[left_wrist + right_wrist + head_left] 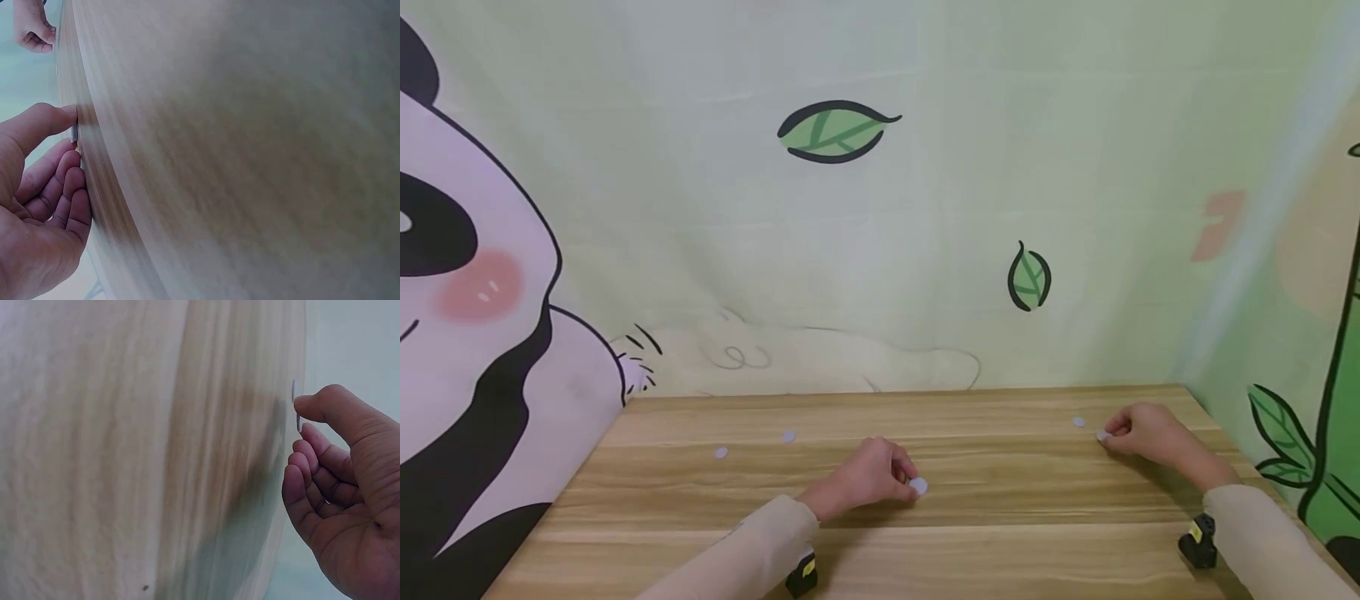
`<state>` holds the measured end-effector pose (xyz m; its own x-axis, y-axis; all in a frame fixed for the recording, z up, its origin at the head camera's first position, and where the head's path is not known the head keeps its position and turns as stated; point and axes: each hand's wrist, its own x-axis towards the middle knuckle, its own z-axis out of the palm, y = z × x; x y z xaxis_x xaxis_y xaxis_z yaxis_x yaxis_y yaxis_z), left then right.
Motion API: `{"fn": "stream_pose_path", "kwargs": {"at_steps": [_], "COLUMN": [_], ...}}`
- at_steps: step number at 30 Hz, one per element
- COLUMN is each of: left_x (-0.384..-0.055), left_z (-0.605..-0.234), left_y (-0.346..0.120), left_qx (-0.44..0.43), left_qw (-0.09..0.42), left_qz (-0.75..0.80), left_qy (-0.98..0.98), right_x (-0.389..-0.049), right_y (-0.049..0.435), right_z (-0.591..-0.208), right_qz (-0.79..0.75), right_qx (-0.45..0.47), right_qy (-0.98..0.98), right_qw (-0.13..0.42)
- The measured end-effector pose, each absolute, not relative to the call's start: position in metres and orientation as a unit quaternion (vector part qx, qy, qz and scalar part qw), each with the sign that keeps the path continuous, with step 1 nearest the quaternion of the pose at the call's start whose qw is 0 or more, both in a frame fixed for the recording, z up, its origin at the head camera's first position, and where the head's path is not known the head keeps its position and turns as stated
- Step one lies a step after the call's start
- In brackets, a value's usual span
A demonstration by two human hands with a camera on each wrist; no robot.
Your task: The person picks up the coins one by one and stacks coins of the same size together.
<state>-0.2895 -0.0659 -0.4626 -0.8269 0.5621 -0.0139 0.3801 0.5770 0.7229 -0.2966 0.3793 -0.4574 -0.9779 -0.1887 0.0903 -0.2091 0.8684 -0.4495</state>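
Observation:
My left hand [871,473] is low over the middle of the wooden table, pinching a small white disc [919,485] by its edge between thumb and fingers. From the left wrist view this disc [74,132] shows as a thin sliver close to the tabletop. Toward the back right, my right hand [1153,433] pinches another white disc [1101,435] at its fingertips; in the right wrist view that disc [299,419] is seen edge-on below the thumb. Just left of it lies one more white disc [1078,422]. The other fingers of both hands are curled in.
Two white discs, one farther left [721,452] and one nearer the middle [788,436], lie on the back left of the table [1000,562]. Behind the table's far edge hangs a pale green cloth [925,250] printed with leaves and a panda. Each wrist carries a small black device.

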Motion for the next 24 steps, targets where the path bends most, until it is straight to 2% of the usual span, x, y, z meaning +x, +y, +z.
{"fn": "stream_pose_path", "kwargs": {"at_steps": [24], "left_x": [-0.292], "left_z": [-0.469], "left_y": [-0.067], "left_qx": [0.283], "left_qw": [0.105], "left_qz": [0.377], "left_qy": [0.876], "right_x": [-0.297], "right_y": [0.359], "right_z": [-0.452], "right_qz": [0.223], "right_qx": [0.142], "right_qy": [-0.964], "right_qw": [0.013]}}
